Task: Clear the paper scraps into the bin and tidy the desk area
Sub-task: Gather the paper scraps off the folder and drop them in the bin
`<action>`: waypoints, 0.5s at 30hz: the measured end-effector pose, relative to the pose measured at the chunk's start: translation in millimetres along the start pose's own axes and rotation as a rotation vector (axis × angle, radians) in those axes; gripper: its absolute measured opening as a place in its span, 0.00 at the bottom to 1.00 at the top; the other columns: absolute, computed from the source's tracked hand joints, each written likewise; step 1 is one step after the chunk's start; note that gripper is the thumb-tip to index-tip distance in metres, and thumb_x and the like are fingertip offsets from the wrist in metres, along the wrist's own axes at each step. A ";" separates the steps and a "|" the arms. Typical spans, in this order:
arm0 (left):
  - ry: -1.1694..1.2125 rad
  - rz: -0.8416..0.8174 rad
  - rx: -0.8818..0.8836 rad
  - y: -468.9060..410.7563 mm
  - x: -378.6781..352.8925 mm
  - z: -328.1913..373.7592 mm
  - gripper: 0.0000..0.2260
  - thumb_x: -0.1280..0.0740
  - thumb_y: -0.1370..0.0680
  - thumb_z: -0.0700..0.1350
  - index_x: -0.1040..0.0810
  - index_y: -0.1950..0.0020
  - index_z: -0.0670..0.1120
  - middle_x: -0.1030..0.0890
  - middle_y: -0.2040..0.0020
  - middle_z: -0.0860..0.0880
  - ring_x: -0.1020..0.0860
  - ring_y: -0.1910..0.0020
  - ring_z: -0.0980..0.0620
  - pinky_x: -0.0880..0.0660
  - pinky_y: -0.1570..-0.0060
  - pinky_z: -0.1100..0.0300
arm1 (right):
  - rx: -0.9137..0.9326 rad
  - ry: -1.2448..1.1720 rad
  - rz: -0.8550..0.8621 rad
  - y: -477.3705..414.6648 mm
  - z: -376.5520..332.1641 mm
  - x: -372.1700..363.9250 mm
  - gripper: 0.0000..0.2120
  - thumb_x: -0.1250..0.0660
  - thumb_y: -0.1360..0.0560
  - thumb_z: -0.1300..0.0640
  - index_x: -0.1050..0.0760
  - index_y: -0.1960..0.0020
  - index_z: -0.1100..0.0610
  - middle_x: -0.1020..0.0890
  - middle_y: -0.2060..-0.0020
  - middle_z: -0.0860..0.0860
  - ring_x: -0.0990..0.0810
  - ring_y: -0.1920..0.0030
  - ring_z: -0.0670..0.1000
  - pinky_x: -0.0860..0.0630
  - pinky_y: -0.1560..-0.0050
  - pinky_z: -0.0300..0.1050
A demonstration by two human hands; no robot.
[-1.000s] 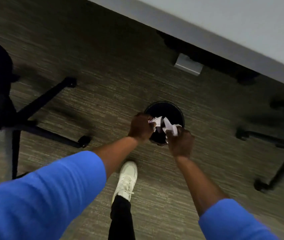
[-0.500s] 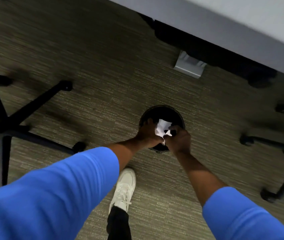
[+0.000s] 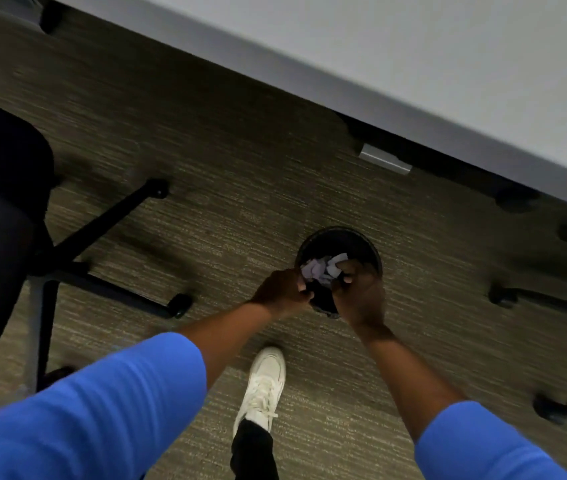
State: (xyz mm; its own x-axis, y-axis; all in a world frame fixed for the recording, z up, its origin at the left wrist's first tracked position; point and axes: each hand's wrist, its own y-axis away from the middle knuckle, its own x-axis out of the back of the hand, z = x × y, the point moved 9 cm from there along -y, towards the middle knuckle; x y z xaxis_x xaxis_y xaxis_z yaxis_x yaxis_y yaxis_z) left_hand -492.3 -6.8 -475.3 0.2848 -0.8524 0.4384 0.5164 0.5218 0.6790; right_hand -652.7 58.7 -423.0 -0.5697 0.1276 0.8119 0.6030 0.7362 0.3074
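Observation:
A small round black bin (image 3: 339, 237) stands on the carpet just in front of the desk. Both of my hands are over its near rim. A bunch of white paper scraps (image 3: 320, 268) sits between my fingers, right above the bin's opening. My left hand (image 3: 284, 289) is curled in a fist against the left side of the scraps. My right hand (image 3: 361, 296) pinches them from the right and covers the near right part of the rim. The inside of the bin is dark.
The grey desk edge (image 3: 413, 109) runs diagonally across the top, with a metal bracket (image 3: 384, 159) under it. A black office chair (image 3: 1, 188) with a star base stands at left. Another chair base (image 3: 559, 306) is at right. My white shoe (image 3: 263, 386) is behind the bin.
My hands have drawn slightly apart and the scraps sit lower in the bin's mouth, now in shadow. The view has shifted, bringing the left chair seat back into sight.

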 end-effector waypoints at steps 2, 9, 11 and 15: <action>-0.012 -0.022 0.060 16.7 8.6 -16.5 0.17 0.28 0.19 0.53 0.16 0.38 0.41 0.14 0.38 0.41 0.16 0.37 0.41 0.19 0.38 0.50 | 0.044 -0.036 0.025 8.5 -22.6 3.5 0.11 0.26 0.25 0.62 0.16 0.43 0.59 0.15 0.44 0.59 0.15 0.46 0.61 0.18 0.46 0.55; -0.019 0.115 0.137 86.7 75.7 -69.5 0.13 0.31 0.18 0.49 0.15 0.39 0.43 0.13 0.38 0.42 0.16 0.37 0.42 0.21 0.42 0.56 | 0.185 -0.116 -0.042 41.3 -131.3 -10.9 0.09 0.28 0.25 0.64 0.16 0.47 0.55 0.12 0.51 0.50 0.14 0.53 0.54 0.18 0.48 0.51; 0.056 0.168 0.197 111.1 104.1 -85.4 0.12 0.30 0.20 0.49 0.14 0.42 0.44 0.12 0.42 0.45 0.15 0.39 0.44 0.20 0.43 0.56 | 0.190 -0.137 -0.084 51.7 -166.0 -18.3 0.10 0.29 0.24 0.64 0.16 0.45 0.55 0.13 0.48 0.50 0.15 0.50 0.51 0.19 0.44 0.49; 0.270 0.307 0.284 155.3 164.3 -114.5 0.11 0.27 0.23 0.53 0.14 0.49 0.45 0.10 0.49 0.48 0.13 0.44 0.47 0.18 0.43 0.54 | 0.302 -0.181 -0.045 74.8 -248.6 -21.6 0.12 0.27 0.28 0.67 0.15 0.46 0.55 0.14 0.53 0.50 0.22 0.56 0.40 0.26 0.50 0.38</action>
State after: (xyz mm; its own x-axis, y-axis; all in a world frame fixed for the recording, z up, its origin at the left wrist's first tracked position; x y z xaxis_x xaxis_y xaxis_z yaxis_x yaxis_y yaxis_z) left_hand -272.8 -69.6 -365.2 0.6080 -0.6164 0.5003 0.1465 0.7065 0.6924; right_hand -456.4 -54.2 -294.2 -0.6978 0.1862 0.6917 0.3980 0.9036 0.1583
